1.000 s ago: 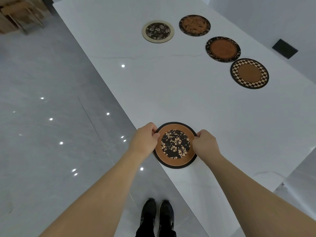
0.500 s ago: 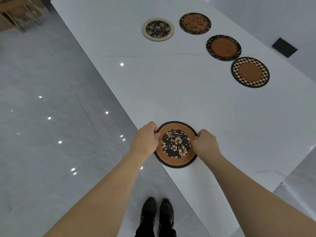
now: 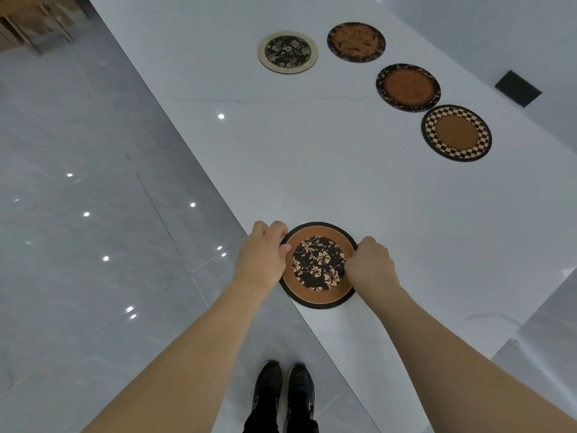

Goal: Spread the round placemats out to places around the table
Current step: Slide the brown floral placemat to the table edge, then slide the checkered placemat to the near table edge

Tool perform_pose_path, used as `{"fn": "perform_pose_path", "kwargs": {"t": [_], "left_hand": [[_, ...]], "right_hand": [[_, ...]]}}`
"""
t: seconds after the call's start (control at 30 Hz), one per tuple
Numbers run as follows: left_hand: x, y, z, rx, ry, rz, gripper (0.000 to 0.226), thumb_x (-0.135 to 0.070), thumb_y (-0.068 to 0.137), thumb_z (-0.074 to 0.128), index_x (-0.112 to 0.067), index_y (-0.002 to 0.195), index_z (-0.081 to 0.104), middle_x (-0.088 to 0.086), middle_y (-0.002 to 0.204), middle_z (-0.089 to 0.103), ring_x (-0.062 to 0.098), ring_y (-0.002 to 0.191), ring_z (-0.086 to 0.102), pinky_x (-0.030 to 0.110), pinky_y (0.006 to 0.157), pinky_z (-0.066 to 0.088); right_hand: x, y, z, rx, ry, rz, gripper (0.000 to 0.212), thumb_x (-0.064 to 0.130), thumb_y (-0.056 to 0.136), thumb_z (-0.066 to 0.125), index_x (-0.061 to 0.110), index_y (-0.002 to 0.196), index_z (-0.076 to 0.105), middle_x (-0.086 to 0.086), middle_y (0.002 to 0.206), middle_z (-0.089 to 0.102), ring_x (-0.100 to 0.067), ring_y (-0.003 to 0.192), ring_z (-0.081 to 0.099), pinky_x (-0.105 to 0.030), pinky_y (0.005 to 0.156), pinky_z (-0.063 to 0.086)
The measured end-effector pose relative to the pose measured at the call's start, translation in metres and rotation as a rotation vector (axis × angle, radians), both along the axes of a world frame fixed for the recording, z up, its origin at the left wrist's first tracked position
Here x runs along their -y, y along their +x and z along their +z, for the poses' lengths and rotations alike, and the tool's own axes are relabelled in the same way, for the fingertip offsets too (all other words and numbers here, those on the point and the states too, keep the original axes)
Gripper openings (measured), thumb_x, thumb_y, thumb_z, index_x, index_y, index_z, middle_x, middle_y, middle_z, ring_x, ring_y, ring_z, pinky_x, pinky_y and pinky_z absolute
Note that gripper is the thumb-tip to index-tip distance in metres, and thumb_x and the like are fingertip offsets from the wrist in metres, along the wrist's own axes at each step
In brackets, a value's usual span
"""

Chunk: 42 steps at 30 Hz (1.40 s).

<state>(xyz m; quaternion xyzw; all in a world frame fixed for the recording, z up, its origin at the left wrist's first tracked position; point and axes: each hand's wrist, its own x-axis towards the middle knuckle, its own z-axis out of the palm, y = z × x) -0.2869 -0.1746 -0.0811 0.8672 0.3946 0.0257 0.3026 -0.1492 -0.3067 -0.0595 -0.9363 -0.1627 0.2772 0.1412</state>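
Note:
A round brown placemat with a black flowered centre (image 3: 318, 264) lies at the near edge of the white table (image 3: 312, 170). My left hand (image 3: 260, 256) grips its left rim and my right hand (image 3: 371, 265) grips its right rim. Farther off lie several other round placemats: a cream-rimmed flowered one (image 3: 288, 52), a dark brown mottled one (image 3: 356, 42), a black-rimmed brown one (image 3: 408, 87) and a checkered-rimmed one (image 3: 456, 132). They lie apart from each other along the far right side.
The table's long edge runs diagonally from top left to bottom right. Glossy grey floor tiles (image 3: 93, 245) fill the left. My black shoes (image 3: 284, 398) stand beside the table edge. A black square (image 3: 518, 88) sits on the grey surface beyond the far right edge.
Both hands stay on the flowered placemat; my right hand has shifted slightly inward over its rim. The placemat stays at the table's near edge.

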Motion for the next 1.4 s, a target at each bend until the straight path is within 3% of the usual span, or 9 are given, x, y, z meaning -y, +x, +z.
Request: {"fn": "perform_pose_path", "kwargs": {"t": [0.13, 0.3, 0.37, 0.5, 0.73, 0.93, 1.4], "left_hand": [[0.004, -0.001, -0.003, 0.011, 0.041, -0.011, 0.021, -0.023, 0.096, 0.056, -0.019, 0.116, 0.056, 0.008, 0.108, 0.055, 0.028, 0.097, 0.055, 0.040, 0.081, 0.051], [0.012, 0.000, -0.001, -0.060, 0.140, -0.041, 0.022, -0.025, 0.099, 0.049, -0.020, 0.119, 0.052, 0.006, 0.107, 0.058, 0.026, 0.095, 0.054, 0.037, 0.076, 0.048], [0.012, 0.004, 0.005, -0.103, 0.089, 0.008, 0.024, -0.024, 0.099, 0.048, -0.020, 0.122, 0.051, 0.006, 0.110, 0.058, 0.027, 0.098, 0.055, 0.038, 0.078, 0.047], [0.014, 0.016, 0.040, -0.084, -0.108, 0.200, 0.039, -0.022, 0.100, 0.041, -0.016, 0.138, 0.043, 0.012, 0.126, 0.052, 0.032, 0.111, 0.055, 0.043, 0.089, 0.048], [0.039, 0.037, 0.108, 0.036, -0.042, 0.117, 0.041, -0.023, 0.102, 0.040, -0.008, 0.140, 0.042, 0.014, 0.137, 0.048, 0.031, 0.123, 0.046, 0.042, 0.099, 0.042], [0.078, 0.070, 0.127, 0.045, -0.108, 0.094, 0.042, -0.021, 0.103, 0.039, -0.009, 0.143, 0.040, 0.011, 0.144, 0.041, 0.027, 0.128, 0.043, 0.034, 0.098, 0.038], [0.178, 0.199, 0.139, 0.064, -0.169, 0.296, 0.044, -0.024, 0.102, 0.042, -0.006, 0.141, 0.041, 0.013, 0.140, 0.044, 0.029, 0.123, 0.048, 0.037, 0.098, 0.041]], "right_hand": [[0.003, -0.001, 0.000, 0.052, 0.012, -0.043, 0.021, 0.008, 0.086, 0.051, 0.000, 0.104, 0.047, -0.017, 0.108, 0.050, -0.038, 0.090, 0.057, -0.035, 0.065, 0.038], [0.004, 0.003, -0.001, 0.005, 0.016, -0.075, 0.010, 0.011, 0.085, 0.053, 0.003, 0.091, 0.049, -0.015, 0.098, 0.052, -0.033, 0.077, 0.054, -0.034, 0.062, 0.041], [0.008, 0.004, 0.006, -0.008, 0.021, -0.065, 0.016, 0.013, 0.087, 0.049, 0.001, 0.098, 0.051, -0.015, 0.102, 0.053, -0.034, 0.087, 0.056, -0.035, 0.070, 0.043], [0.025, 0.008, 0.047, -0.033, 0.072, -0.025, 0.036, 0.017, 0.096, 0.041, 0.002, 0.128, 0.046, -0.018, 0.130, 0.050, -0.033, 0.115, 0.051, -0.039, 0.092, 0.042], [0.064, 0.023, 0.124, 0.067, 0.156, 0.094, 0.046, 0.018, 0.099, 0.039, 0.005, 0.143, 0.034, -0.013, 0.150, 0.035, -0.027, 0.136, 0.035, -0.036, 0.109, 0.030], [0.103, 0.063, 0.139, 0.096, 0.174, 0.212, 0.050, 0.018, 0.099, 0.038, 0.007, 0.146, 0.027, -0.009, 0.154, 0.029, -0.023, 0.140, 0.029, -0.030, 0.112, 0.023], [0.192, 0.204, 0.147, -0.017, 0.201, 0.216, 0.053, 0.021, 0.099, 0.039, 0.009, 0.148, 0.024, -0.009, 0.156, 0.027, -0.025, 0.141, 0.028, -0.036, 0.112, 0.026]]}}
